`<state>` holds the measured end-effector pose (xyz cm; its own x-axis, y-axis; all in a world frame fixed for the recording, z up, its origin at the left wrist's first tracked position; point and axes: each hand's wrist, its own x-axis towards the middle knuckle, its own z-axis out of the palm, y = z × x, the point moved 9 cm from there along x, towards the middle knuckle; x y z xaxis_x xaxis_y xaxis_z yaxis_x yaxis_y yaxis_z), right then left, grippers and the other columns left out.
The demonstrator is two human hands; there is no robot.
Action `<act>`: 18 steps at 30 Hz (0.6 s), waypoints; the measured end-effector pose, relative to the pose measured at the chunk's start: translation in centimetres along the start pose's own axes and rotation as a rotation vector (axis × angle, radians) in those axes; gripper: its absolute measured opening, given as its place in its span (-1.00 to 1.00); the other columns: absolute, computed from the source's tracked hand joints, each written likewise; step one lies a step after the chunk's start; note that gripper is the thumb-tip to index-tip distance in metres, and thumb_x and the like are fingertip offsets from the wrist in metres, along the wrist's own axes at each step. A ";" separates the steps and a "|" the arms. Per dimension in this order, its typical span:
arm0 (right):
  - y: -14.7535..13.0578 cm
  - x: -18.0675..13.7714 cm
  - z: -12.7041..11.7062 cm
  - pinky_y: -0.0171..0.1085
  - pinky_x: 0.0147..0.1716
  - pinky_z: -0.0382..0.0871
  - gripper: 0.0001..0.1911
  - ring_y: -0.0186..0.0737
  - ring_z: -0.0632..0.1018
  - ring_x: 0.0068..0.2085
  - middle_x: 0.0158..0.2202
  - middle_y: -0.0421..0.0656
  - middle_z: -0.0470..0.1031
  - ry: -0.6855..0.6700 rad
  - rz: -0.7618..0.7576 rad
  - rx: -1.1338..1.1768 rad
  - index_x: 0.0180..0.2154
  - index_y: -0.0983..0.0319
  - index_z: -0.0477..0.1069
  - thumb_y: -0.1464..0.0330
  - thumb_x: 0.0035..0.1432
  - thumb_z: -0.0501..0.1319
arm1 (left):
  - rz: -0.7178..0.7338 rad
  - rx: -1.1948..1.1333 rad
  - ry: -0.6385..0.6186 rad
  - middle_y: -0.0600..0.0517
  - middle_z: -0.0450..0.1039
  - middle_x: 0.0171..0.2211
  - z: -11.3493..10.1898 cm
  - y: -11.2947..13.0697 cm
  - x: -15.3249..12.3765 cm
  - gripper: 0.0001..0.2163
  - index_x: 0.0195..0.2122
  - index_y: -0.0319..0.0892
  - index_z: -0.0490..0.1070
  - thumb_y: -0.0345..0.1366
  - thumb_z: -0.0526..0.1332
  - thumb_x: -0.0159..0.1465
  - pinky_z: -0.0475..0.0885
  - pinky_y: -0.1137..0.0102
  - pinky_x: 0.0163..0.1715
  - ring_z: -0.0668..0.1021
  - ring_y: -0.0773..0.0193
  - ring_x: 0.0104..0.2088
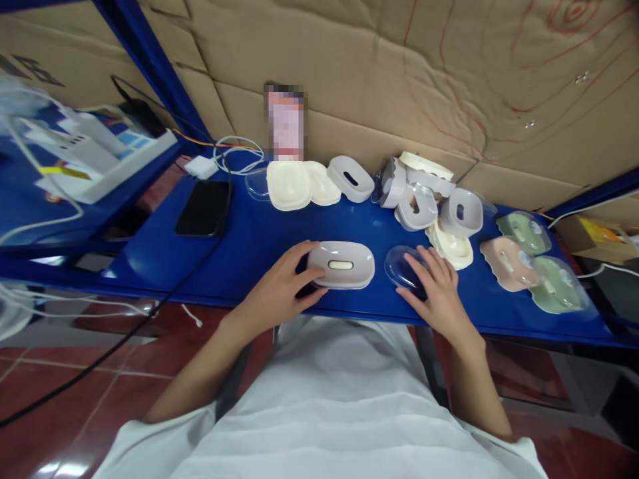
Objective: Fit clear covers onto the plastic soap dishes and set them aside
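Soap-box assembly midway: your left hand (279,289) fingers grasp a grey box base (341,265), your right hand (433,286) rests released on a clear lid (402,266); loose parts (429,203) wait on the blue surface (249,239)

No readable text; dark print on cardboard (30,66) cut off, illegible.
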<state>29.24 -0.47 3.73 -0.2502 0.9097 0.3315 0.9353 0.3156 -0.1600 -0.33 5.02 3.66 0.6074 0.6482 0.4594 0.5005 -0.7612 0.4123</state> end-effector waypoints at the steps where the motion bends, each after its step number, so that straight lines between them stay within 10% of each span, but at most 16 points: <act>1: 1.6 -0.8 -0.2 0.47 0.42 0.22 -0.30 0.37 0.24 0.57 0.57 0.11 0.20 0.008 0.067 -0.005 0.54 0.02 0.22 0.05 0.51 0.26 | -0.028 -0.047 -0.014 -0.23 0.27 0.46 0.1 -0.2 -0.1 -0.81 0.07 -0.13 0.57 -0.20 0.29 0.53 0.50 -0.03 0.40 0.44 -0.12 0.44; 5: 3.5 -2.3 -1.0 0.32 0.43 0.35 -0.37 0.23 0.39 0.50 0.52 0.10 0.31 0.097 0.185 0.145 0.51 0.04 0.29 0.07 0.54 0.22 | -0.097 -0.202 -0.037 -0.16 0.29 0.46 0.8 0.2 -0.2 -0.81 0.09 -0.08 0.54 -0.16 0.30 0.54 0.51 0.04 0.40 0.53 -0.02 0.37; 13: -7.5 2.2 0.9 0.32 0.51 0.27 -0.36 0.18 0.13 0.62 0.55 0.04 0.26 -0.038 -0.249 0.298 0.55 0.03 0.22 0.18 0.55 0.22 | -0.144 -0.294 -0.022 -0.19 0.32 0.44 2.1 0.7 -0.3 -0.31 0.51 0.04 0.13 -0.11 0.41 0.46 0.45 -0.06 0.43 0.44 -0.09 0.44; 18: -9.3 3.4 2.0 0.31 0.53 0.24 -0.41 0.21 0.07 0.64 0.54 0.04 0.27 -0.085 -0.301 0.198 0.49 0.10 0.33 0.17 0.54 0.25 | -0.166 -0.269 -0.017 -0.20 0.34 0.42 1.9 0.0 -0.5 -0.28 0.54 0.05 0.11 -0.09 0.41 0.46 0.47 -0.06 0.40 0.47 -0.12 0.41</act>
<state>19.15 0.23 4.45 -0.5340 0.7849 0.3142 0.7526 0.6107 -0.2464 0.58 4.69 1.95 0.5425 0.7611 0.3556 0.4141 -0.6106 0.6751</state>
